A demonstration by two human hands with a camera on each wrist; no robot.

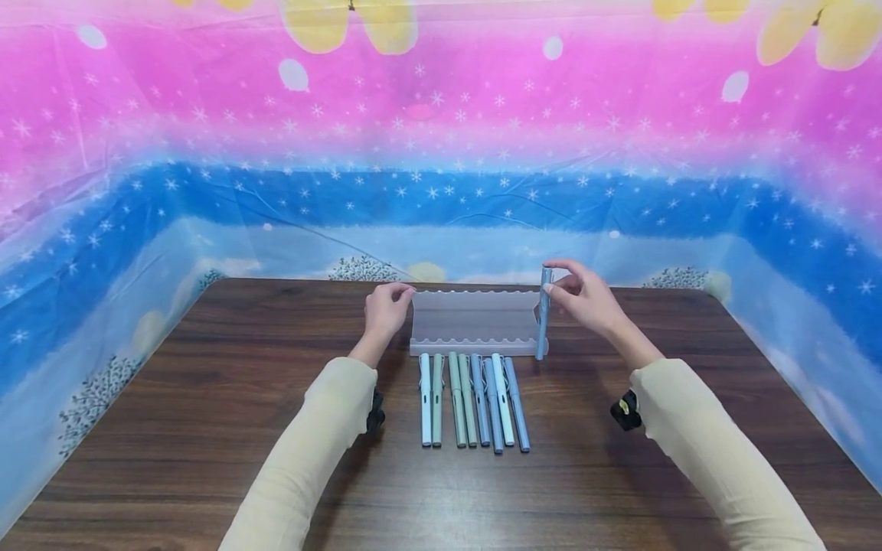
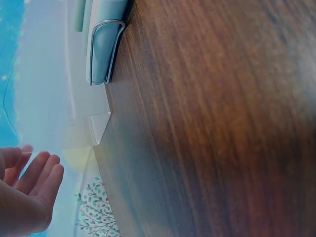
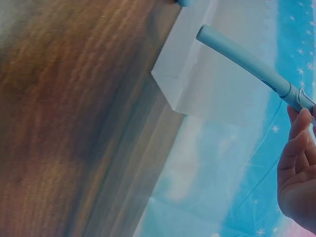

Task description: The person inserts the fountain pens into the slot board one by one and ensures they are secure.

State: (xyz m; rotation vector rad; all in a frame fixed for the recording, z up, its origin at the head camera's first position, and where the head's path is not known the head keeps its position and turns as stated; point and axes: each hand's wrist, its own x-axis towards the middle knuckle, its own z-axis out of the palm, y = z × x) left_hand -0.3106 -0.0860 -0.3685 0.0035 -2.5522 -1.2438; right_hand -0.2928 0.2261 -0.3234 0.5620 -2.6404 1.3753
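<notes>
A frosted, see-through pen rack [image 1: 475,315] with scalloped edges stands toward the back of the table. At its upper left corner my left hand [image 1: 387,310] pinches the edge between thumb and finger. My right hand [image 1: 586,298] holds a blue-grey pen [image 1: 543,314] by its capped upper end, nearly upright, overlapping the rack's right end in the head view. In the right wrist view the held pen [image 3: 242,60] slants across the rack [image 3: 197,64]. In front of the rack lies a row of several capped pens [image 1: 460,398] in pale blue, green and blue-grey, with metal clips.
The dark wood-grain table [image 1: 241,413] reaches back to a pink and blue patterned cloth [image 1: 441,191] hung around it. Black wrist cameras [image 1: 625,411] sit under the cream sleeves [image 1: 710,436].
</notes>
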